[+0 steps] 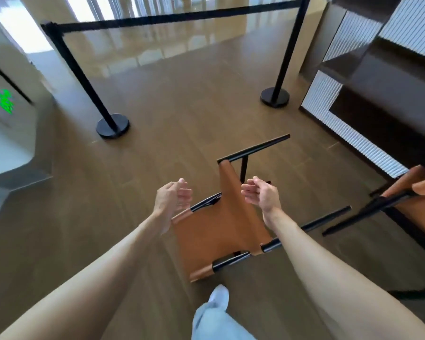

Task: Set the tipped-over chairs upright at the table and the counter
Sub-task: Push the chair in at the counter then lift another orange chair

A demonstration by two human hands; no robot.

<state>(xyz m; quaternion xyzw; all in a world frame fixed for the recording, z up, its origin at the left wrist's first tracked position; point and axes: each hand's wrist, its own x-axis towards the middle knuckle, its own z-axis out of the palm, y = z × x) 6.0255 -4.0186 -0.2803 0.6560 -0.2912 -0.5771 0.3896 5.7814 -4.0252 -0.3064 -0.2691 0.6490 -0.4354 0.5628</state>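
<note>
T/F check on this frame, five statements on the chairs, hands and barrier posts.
1. The tan chair in front of the person lies tipped over on the floor. True.
2. The left hand grips the chair's black frame. False: it hovers above the chair, fingers relaxed, holding nothing.
3. The right hand holds nothing. True.
4. A second tan chair shows at the right edge by the counter. True.
5. The two black barrier posts are knocked flat. False: both stand on their round bases, a belt between them.
</note>
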